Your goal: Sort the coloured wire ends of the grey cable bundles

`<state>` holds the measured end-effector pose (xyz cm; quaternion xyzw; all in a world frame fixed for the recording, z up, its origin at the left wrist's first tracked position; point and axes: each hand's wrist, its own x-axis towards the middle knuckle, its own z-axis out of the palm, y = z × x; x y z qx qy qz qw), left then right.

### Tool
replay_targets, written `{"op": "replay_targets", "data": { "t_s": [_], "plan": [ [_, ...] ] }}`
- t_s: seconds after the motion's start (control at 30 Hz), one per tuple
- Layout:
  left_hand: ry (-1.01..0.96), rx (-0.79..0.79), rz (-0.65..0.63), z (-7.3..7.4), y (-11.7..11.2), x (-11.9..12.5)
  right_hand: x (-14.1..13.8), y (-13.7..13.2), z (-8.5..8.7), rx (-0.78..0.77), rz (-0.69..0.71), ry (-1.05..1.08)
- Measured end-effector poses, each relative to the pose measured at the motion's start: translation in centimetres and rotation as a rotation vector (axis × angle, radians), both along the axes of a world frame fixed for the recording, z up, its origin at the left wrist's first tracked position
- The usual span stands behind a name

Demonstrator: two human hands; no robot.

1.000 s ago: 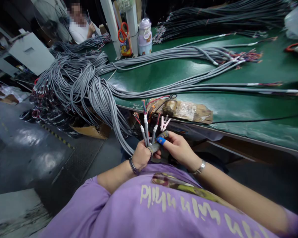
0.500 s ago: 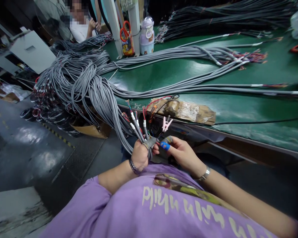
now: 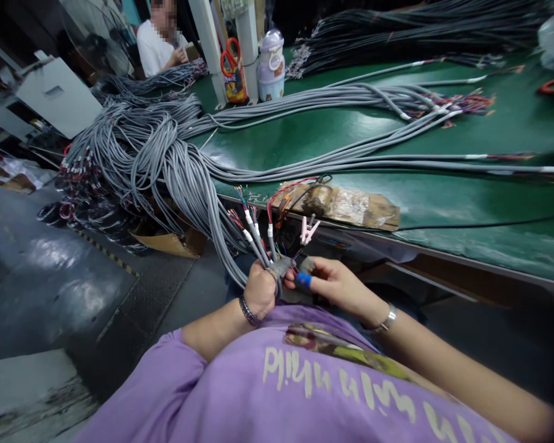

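My left hand [image 3: 261,290] is closed around several grey cables [image 3: 260,245], whose white-banded ends and bare coloured wires stick up above the fist. Its thumb wears a grey covering. Just to the right, the thumb and forefinger of my right hand [image 3: 337,284] are bent close together beside thin coloured wires [image 3: 294,267] at the left fingertips. Blue tape wraps the right thumb and a grey covering the forefinger; what lies between them is too small to make out. A pink clip [image 3: 309,231] at the table edge is just above my right hand.
A large heap of grey cables [image 3: 157,141] hangs over the green table's [image 3: 443,203] left end. A taped cardboard piece [image 3: 351,206] lies along the near edge. Scissors [image 3: 231,58] and a lilac bottle [image 3: 271,67] stand farther back. Another person [image 3: 154,52] sits at the far left.
My right hand has shifted slightly down and turned, its forefinger and thumb moving a little at the wires. My left hand keeps its grip. The other person has shifted position.
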<state>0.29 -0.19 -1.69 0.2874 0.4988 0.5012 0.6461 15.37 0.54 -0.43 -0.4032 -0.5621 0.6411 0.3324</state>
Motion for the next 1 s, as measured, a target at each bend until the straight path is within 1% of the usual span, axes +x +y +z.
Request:
{"op": "replay_targets", "data": {
  "t_s": [0.07,0.1,0.13,0.17,0.2,0.23,0.33,0.37,0.4,0.53,0.73,0.93,1.0],
  "plan": [
    [-0.004,0.005,0.005,0.2,0.0,0.0,0.3,-0.1,-0.1,0.02,0.217,-0.078],
    [-0.006,0.004,0.012,0.2,0.0,0.0,0.5,-0.1,-0.2,0.033,0.295,-0.135],
    [-0.007,0.001,0.019,0.2,0.0,-0.1,0.8,0.0,-0.2,0.044,0.34,-0.185],
    [-0.006,0.0,0.023,0.2,0.0,-0.1,1.1,0.1,-0.3,0.048,0.352,-0.219],
    [-0.004,0.002,0.021,0.1,0.0,-0.2,1.4,0.2,-0.2,0.043,0.319,-0.231],
    [-0.003,0.006,0.016,0.0,0.0,-0.3,1.7,0.4,-0.1,0.035,0.243,-0.225],
    [0.003,0.021,0.001,-0.3,-0.1,-0.4,2.2,1.0,0.4,0.002,-0.064,-0.146],
    [0.009,0.024,-0.004,-0.4,-0.2,-0.4,2.2,1.1,0.6,-0.013,-0.132,-0.112],
    [0.016,0.028,-0.01,-0.5,-0.3,-0.3,2.1,1.1,0.8,-0.027,-0.164,-0.076],
    [0.033,0.056,-0.052,-0.6,-0.5,-0.3,1.1,1.1,0.9,-0.059,-0.149,0.006],
    [0.026,0.049,-0.076,-0.3,-0.7,-0.4,0.0,1.6,0.3,-0.038,-0.245,0.047],
    [0.045,0.012,-0.187,-0.1,-0.6,-0.5,-0.4,1.8,0.0,-0.041,-0.291,0.159],
    [0.047,0.014,-0.193,-0.1,-0.6,-0.5,-0.5,1.8,-0.1,-0.071,-0.311,0.2]
  ]
}}
